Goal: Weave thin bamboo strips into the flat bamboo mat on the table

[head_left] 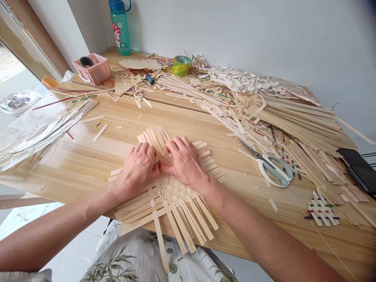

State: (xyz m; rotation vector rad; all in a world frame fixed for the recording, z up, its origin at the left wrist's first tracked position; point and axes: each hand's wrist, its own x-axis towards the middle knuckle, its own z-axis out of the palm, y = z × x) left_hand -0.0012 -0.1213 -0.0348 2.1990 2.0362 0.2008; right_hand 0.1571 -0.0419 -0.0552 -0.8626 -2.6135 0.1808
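Observation:
A woven mat of pale bamboo strips (173, 203) lies on the wooden table (76, 156) at its near edge, loose strip ends fanning out on every side. My left hand (138, 168), a ring on one finger, rests on the middle of the weave with fingers curled down onto the strips. My right hand (183, 160) presses beside it, thumbs nearly touching, fingers bent onto the strips at the far part of the weave. Both hands pinch or press strips; the fingertips are partly hidden.
White-handled scissors (270, 164) lie right of the mat. A large heap of strips (279, 113) covers the far right. A small coloured woven piece (321, 207), a phone (358, 168), a tape roll (181, 65), a pink basket (92, 68), a green bottle (121, 27) and plastic wrap (38, 133) are also here.

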